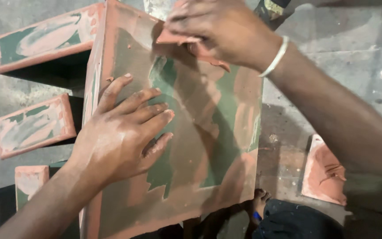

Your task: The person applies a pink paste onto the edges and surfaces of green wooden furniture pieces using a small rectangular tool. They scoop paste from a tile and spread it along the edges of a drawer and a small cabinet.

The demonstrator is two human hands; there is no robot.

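Left hand (124, 132) lies flat, fingers spread, on the smeared square block (186, 146). Right hand (213, 26), just beyond it, pinches a paste-coated pad (191, 44), largely hidden beneath the fingers

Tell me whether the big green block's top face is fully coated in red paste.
Partly coated: the block shows bare green patches mid-face, while red paste covers its edges and corners.

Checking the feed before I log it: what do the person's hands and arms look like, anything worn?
Both forearms are bare, no sleeves or gloves. The right hand has a thin white bangle at the wrist. The left hand wears nothing. Both are smeared with reddish paste.
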